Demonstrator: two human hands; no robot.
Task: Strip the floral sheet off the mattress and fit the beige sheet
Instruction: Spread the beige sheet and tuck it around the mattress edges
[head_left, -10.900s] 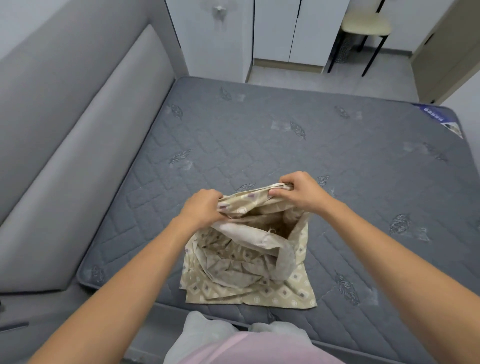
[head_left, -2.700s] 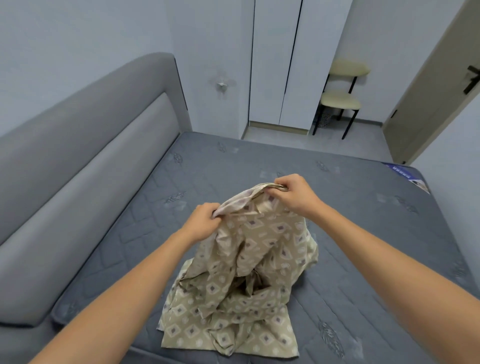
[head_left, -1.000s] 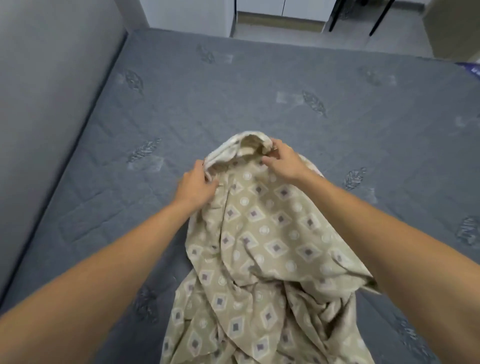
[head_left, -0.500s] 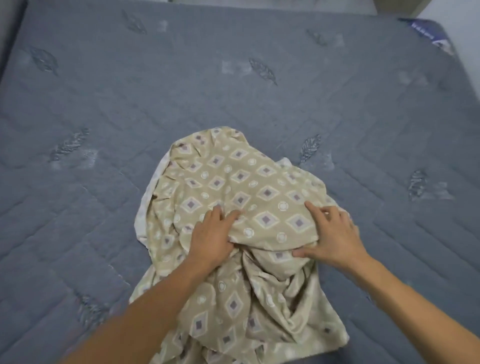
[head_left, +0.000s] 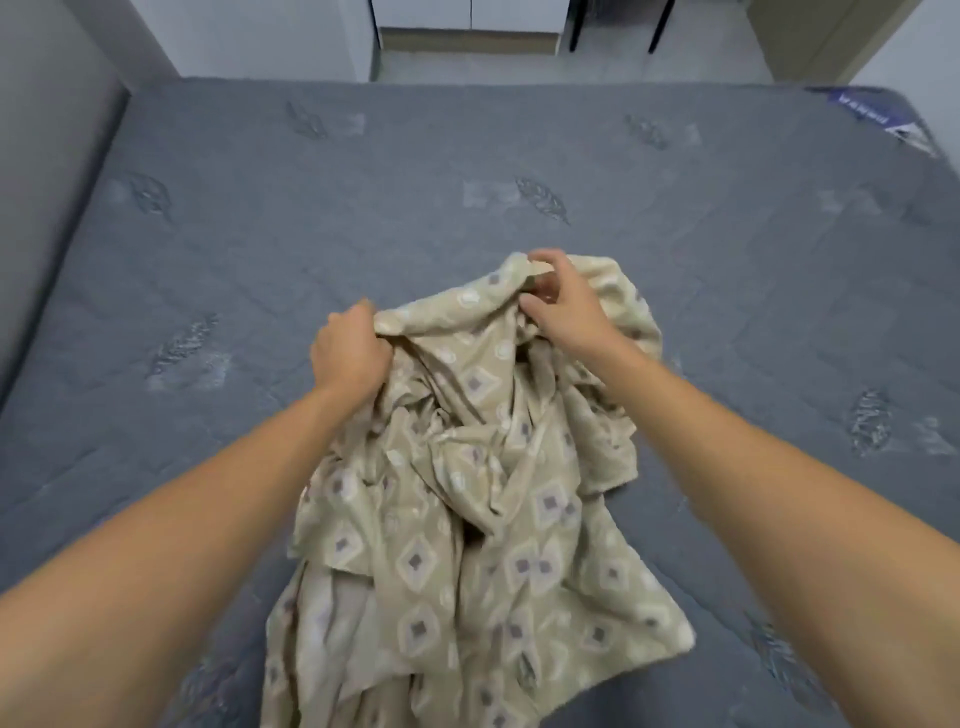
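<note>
The beige sheet (head_left: 467, 519), printed with small diamonds, lies bunched in the middle of the bare grey quilted mattress (head_left: 519, 171). My left hand (head_left: 348, 353) grips a fold at its upper left edge. My right hand (head_left: 561, 301) pinches the top of the bundle, lifting a peak of cloth. The lower part of the sheet trails towards me in loose folds. No floral sheet is in view.
A grey padded headboard (head_left: 36, 171) runs along the left side. Beyond the far edge are white cupboard doors (head_left: 467, 21), black chair legs (head_left: 660, 26) and floor. A blue label (head_left: 878, 117) marks the mattress's far right corner.
Half a second ago both hands pressed flat on the bundle. Now they have moved to its far end and taken hold of the cloth, raising it.
</note>
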